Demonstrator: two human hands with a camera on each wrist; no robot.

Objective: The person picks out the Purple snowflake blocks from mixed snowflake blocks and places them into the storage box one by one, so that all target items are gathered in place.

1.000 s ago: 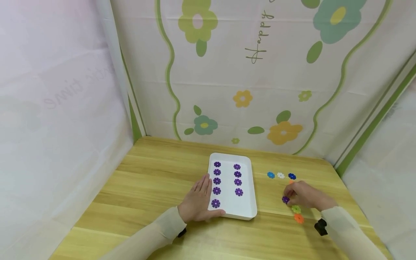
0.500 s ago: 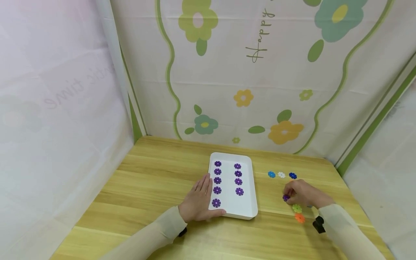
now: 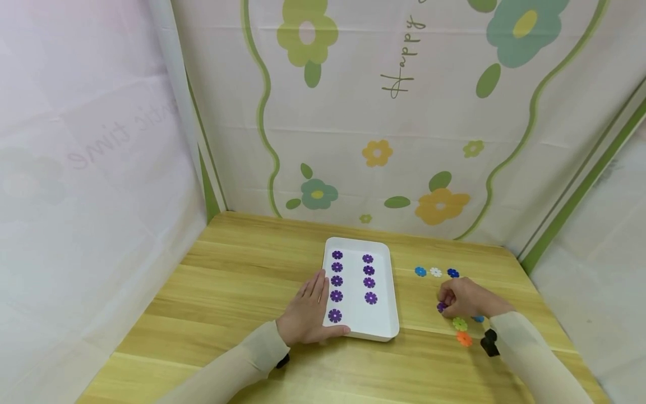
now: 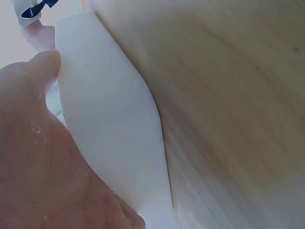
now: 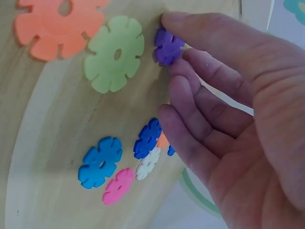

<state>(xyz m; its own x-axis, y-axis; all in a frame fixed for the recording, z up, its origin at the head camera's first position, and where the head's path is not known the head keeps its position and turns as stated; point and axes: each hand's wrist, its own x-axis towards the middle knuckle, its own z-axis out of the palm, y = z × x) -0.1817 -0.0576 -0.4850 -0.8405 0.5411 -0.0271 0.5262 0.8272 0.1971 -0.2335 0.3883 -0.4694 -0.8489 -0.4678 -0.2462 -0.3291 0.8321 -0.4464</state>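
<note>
My right hand (image 3: pixel 469 297) pinches a purple flower-shaped plastic disc (image 5: pixel 167 46) between thumb and fingertips, low over the table to the right of the tray. Straight fingers of my left hand (image 3: pixel 305 317) rest along the left side of the white tray (image 3: pixel 375 322), with the thumb at its near edge. The left wrist view shows that hand against the tray's outer wall (image 4: pixel 109 109). Inside the tray lie two columns of purple discs; one is this near-left disc (image 3: pixel 335 315). A lime-green disc (image 5: pixel 114 55) and an orange disc (image 5: pixel 59 28) lie near my right hand.
Beyond my right hand, a light-blue disc (image 3: pixel 420 271), a white disc (image 3: pixel 435 272) and a dark-blue disc (image 3: pixel 453 273) lie in a row. A pink disc (image 5: pixel 118 186) shows in the right wrist view. Printed cloth (image 3: pixel 348 123) closes the table's back and sides.
My right hand has shifted slightly left and away from me, still holding the purple disc. A blue disc has come into view beside its wrist. The left hand and tray stay put.
</note>
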